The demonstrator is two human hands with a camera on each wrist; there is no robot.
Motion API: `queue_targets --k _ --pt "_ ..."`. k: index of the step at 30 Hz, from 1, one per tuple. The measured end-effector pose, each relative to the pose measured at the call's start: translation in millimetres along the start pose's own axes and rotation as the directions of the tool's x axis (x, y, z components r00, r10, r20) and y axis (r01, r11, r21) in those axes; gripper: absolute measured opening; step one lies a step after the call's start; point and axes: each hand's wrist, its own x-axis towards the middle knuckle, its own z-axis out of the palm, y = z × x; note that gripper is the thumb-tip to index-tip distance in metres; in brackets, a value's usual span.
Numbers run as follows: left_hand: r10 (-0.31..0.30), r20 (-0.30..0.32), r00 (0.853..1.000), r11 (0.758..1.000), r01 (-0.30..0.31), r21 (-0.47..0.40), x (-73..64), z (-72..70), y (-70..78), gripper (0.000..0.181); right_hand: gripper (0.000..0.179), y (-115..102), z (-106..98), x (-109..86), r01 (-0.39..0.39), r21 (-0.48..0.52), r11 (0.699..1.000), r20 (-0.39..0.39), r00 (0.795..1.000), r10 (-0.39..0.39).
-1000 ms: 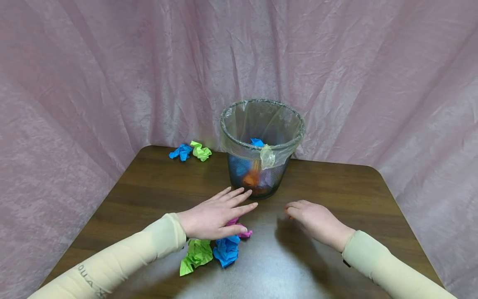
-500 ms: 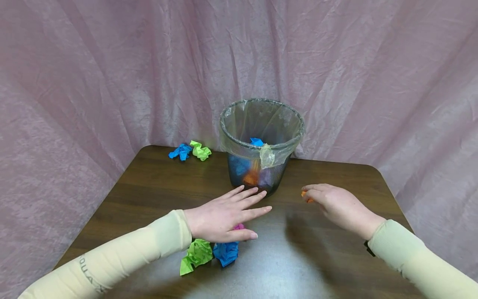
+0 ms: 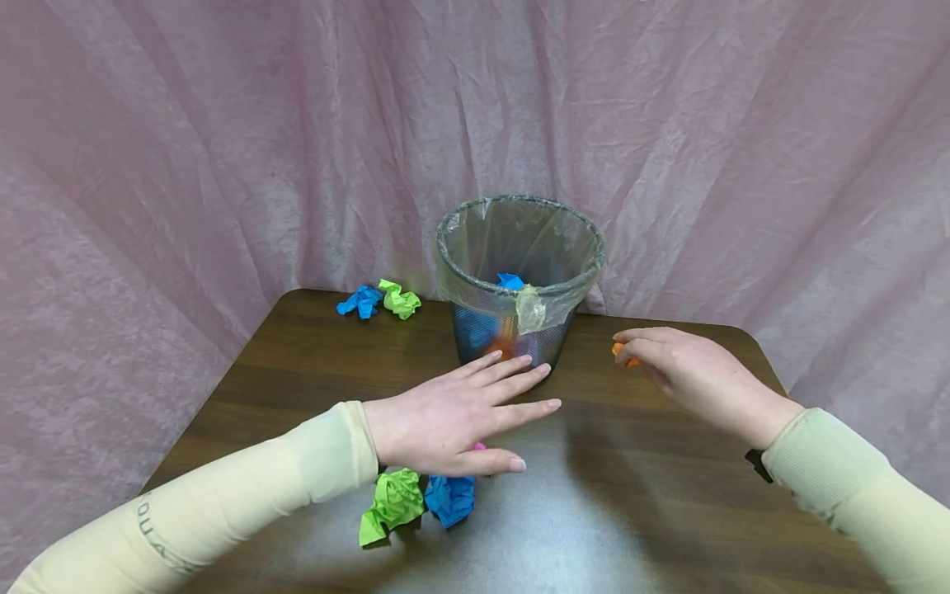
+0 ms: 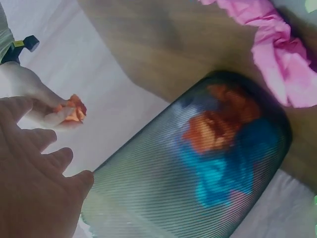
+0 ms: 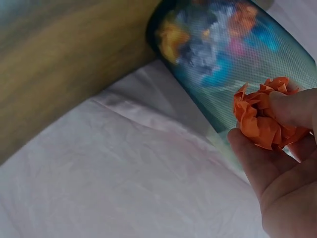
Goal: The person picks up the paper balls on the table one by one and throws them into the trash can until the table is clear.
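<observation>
My right hand pinches an orange crumpled paper ball between thumb and fingers, raised above the table to the right of the mesh wastebasket. Fingers spread and straight, my left hand hovers in front of the basket, holding nothing. Under it a pink crumpled paper is mostly hidden in the head view. A green crumpled paper and a blue one lie just nearer than that hand. Through the mesh, orange and blue paper balls show inside the basket.
At the far left corner of the brown table lie a blue paper ball and a light green one. A clear plastic liner folds over the basket's rim. Pink curtains hang behind the table.
My right hand has lifted and moved right and away with the orange paper ball. My left hand has shifted slightly to the right, covering more of the pink paper.
</observation>
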Motion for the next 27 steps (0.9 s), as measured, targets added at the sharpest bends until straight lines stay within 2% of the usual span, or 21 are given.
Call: queue_targets --k 5,9,12,15,22,27 --pt "0.004 -0.008 1.000 1.000 -0.004 0.016 0.8 -18.7 3.8 0.071 0.043 0 -14 8.0 0.022 -0.002 1.000 -0.024 0.999 -0.022" --pt "0.024 -0.046 0.999 0.999 -0.023 0.037 1.5 -34.1 5.2 0.070 0.044 0 -25 16.4 0.054 -0.010 0.998 -0.056 0.997 -0.055" --pt "0.042 -0.087 0.995 0.998 -0.037 0.052 2.9 -45.6 2.7 0.070 0.044 0 -32 23.3 0.064 -0.023 0.998 -0.064 0.996 -0.065" --pt "0.032 -0.099 0.995 0.998 -0.026 0.058 3.9 -55.7 -3.8 0.071 0.044 0 -39 30.3 0.069 -0.036 0.997 -0.066 0.995 -0.071" --pt "-0.068 -0.095 0.993 0.995 0.074 0.064 3.1 -75.4 -27.8 0.070 0.039 0 -54 52.1 0.099 -0.034 0.995 -0.080 0.992 -0.101" --pt "-0.156 -0.075 0.985 0.984 0.162 0.078 2.5 -85.7 -47.3 0.071 0.030 -2 -60 68.6 0.054 -0.002 0.999 -0.061 0.997 -0.054"
